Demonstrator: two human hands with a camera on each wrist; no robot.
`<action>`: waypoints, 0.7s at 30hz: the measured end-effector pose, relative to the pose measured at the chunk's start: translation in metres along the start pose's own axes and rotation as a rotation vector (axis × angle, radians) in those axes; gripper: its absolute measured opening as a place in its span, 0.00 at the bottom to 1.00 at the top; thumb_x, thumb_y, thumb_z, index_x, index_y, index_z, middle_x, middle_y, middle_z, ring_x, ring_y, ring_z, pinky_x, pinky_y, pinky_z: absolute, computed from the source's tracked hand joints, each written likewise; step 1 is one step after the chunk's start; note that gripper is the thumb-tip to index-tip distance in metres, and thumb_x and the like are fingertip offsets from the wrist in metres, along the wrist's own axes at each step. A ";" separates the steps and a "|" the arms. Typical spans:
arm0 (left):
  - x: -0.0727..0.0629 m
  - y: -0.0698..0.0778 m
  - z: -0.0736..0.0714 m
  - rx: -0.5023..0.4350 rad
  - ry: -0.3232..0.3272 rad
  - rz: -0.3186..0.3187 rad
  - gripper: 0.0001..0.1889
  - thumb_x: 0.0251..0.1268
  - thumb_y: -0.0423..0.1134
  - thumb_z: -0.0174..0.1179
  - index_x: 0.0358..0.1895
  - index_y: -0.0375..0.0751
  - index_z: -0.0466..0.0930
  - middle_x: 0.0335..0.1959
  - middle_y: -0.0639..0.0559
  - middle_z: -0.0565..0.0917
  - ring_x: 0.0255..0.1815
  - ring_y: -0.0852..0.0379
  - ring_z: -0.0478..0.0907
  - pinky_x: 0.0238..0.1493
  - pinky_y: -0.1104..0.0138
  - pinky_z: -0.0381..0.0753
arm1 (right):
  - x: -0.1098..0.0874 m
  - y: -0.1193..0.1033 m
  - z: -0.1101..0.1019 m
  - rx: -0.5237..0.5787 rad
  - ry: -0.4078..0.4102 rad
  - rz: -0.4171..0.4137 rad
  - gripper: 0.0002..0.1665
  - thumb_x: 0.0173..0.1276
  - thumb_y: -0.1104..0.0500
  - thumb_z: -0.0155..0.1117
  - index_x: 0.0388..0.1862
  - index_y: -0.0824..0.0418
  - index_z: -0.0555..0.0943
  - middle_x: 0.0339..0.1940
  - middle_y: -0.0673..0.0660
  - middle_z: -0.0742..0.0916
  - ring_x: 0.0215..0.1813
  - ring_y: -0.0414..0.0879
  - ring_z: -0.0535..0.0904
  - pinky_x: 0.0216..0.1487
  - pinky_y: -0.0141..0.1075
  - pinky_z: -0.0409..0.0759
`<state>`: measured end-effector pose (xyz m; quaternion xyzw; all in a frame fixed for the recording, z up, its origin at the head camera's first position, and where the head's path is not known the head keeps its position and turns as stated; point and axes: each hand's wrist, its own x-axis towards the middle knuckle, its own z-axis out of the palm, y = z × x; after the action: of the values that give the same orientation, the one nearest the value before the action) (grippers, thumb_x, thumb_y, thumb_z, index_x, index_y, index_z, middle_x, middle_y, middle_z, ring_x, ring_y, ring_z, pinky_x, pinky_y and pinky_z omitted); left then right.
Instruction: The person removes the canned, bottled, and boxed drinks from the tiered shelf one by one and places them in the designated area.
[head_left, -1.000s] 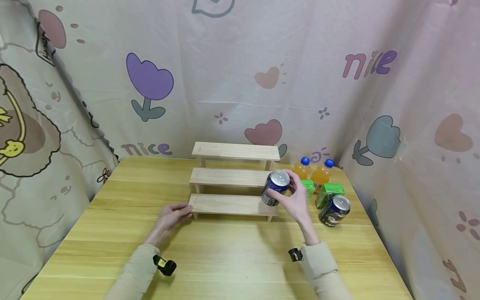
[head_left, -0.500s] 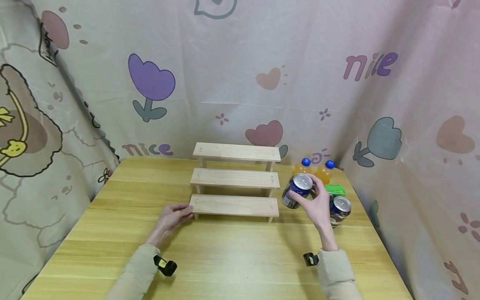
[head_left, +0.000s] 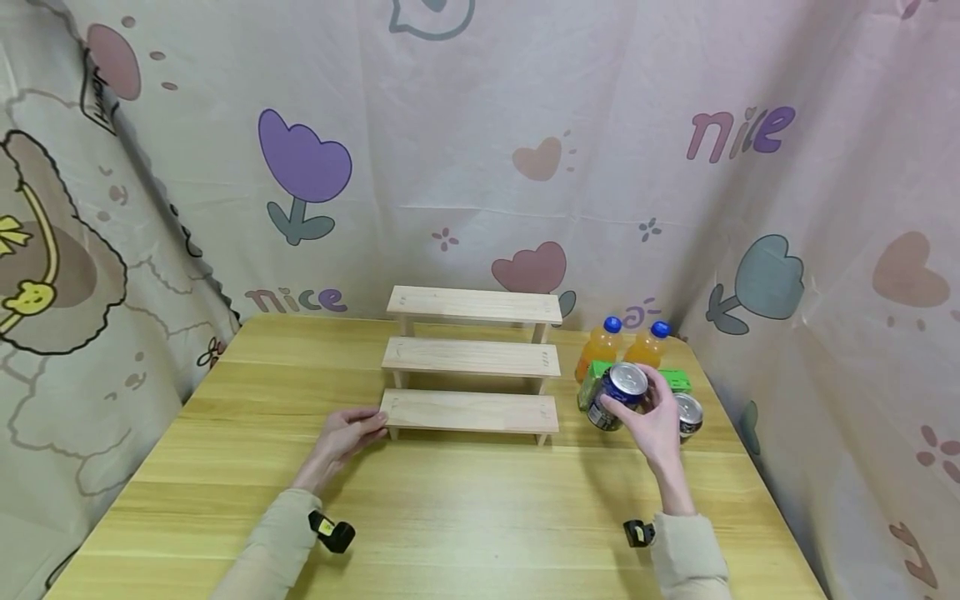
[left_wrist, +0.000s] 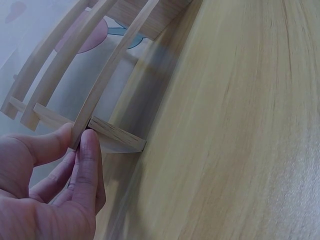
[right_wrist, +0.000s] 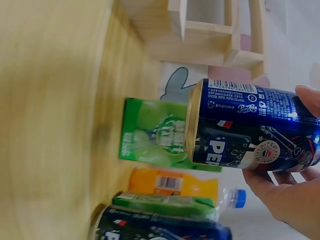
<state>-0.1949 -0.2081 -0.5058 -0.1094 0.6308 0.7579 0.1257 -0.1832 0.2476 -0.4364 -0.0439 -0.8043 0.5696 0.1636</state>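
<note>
My right hand grips a dark blue Pepsi can, thumb on one side and fingers around the other. In the right wrist view the can is off the table, and a green drink carton stands behind it. At the table's middle is a three-step wooden display shelf with bare boards. My left hand pinches the left end of its lowest board. The left wrist view shows thumb and fingertips on the board end.
Behind the held can stand two orange drink bottles with blue caps. Another green carton and a second Pepsi can are partly hidden by my right hand. A patterned curtain hangs behind the wooden table.
My right hand has carried the Pepsi can from over the right end of the lowest board rightward, then lower, to the cartons. My left hand has stayed on the shelf.
</note>
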 end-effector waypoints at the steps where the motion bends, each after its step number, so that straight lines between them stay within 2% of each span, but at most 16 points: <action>1: 0.000 0.000 0.000 0.003 -0.003 0.000 0.29 0.72 0.28 0.58 0.69 0.15 0.60 0.37 0.55 0.83 0.38 0.65 0.85 0.47 0.76 0.89 | 0.000 0.002 -0.001 -0.009 0.005 0.003 0.44 0.56 0.66 0.79 0.70 0.62 0.69 0.65 0.60 0.79 0.58 0.30 0.72 0.56 0.09 0.71; 6: 0.001 -0.001 0.000 0.007 0.014 0.000 0.28 0.71 0.28 0.59 0.68 0.15 0.62 0.37 0.54 0.83 0.37 0.64 0.86 0.47 0.76 0.89 | -0.003 0.011 -0.003 -0.030 0.016 0.019 0.44 0.55 0.67 0.79 0.69 0.65 0.69 0.65 0.63 0.79 0.53 0.26 0.72 0.53 0.08 0.72; 21: 0.000 -0.002 0.000 0.010 0.004 0.022 0.28 0.71 0.27 0.59 0.68 0.13 0.62 0.37 0.54 0.83 0.37 0.65 0.85 0.46 0.76 0.89 | -0.006 0.031 -0.001 -0.091 -0.004 0.062 0.45 0.55 0.66 0.79 0.70 0.64 0.69 0.66 0.65 0.79 0.54 0.27 0.71 0.51 0.07 0.69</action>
<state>-0.1944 -0.2073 -0.5081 -0.1036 0.6359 0.7558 0.1166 -0.1808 0.2580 -0.4658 -0.0751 -0.8280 0.5372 0.1421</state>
